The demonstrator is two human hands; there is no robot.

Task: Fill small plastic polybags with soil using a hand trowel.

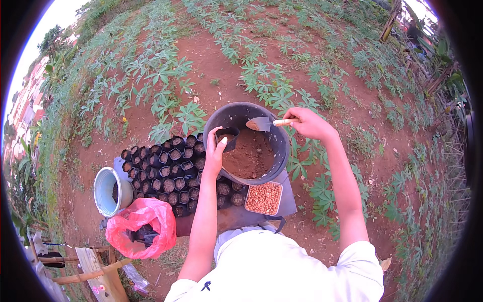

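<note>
My left hand (216, 153) grips a black plastic nursery bag (231, 140) with some soil in it, at the left inner rim of a large black bucket (282, 158). Brown soil (251, 154) lies in the bucket. My right hand (307, 122) holds a garden trowel (263, 124) by its light wooden handle. The trowel's blade carries a little soil and is over the bucket, just right of the bag. Several soil-filled black nursery bags (175, 154) stand packed in rows left of the bucket. Below the bucket sits a square container of orange-brown kernels (264, 198).
A pale blue bucket (102, 192) with dark contents leans at the left, beside an open pink plastic bag (166, 222) holding dark plastic. Wood and bamboo pieces (90, 273) are at lower left. Rows of leafy green plants (279, 96) grow in reddish earth beyond the bucket.
</note>
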